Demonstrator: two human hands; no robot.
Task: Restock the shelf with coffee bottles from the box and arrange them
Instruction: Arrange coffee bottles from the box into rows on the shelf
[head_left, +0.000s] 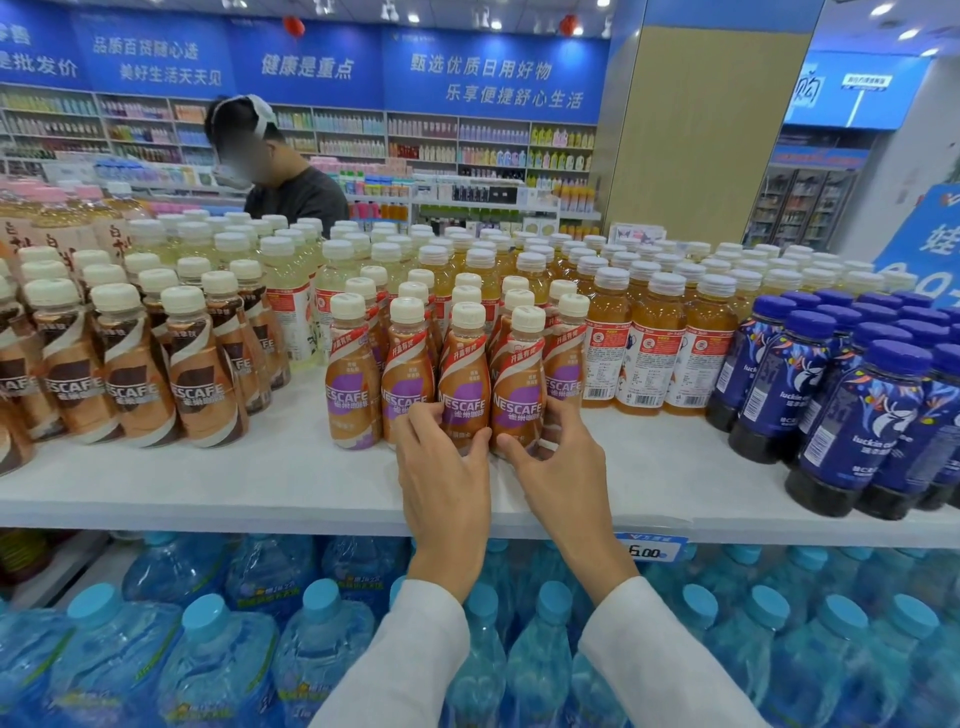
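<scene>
**Both hands on the front coffee bottles**

The left hand (444, 467) curls around the base of one front-row coffee bottle (464, 379), fingers closed on it. The right hand (558, 462) grips the next bottle (518, 384) just to its right, thumb and fingers wrapped round its base. Both bottles stand upright, touching each other and the purple-labelled block (457, 332) behind them.

Bare white shelf (260, 478) lies under the wrists, out to the front edge. Left of the left hand, an open strip separates the block from brown coffee bottles (156, 374). Right of the right hand, orange drinks (649, 353) stand close, dark blue bottles (857, 415) farther on. Below the wrists, water bottles (208, 649) fill the lower tier. A price tag (649, 548) hangs on the shelf edge.
</scene>
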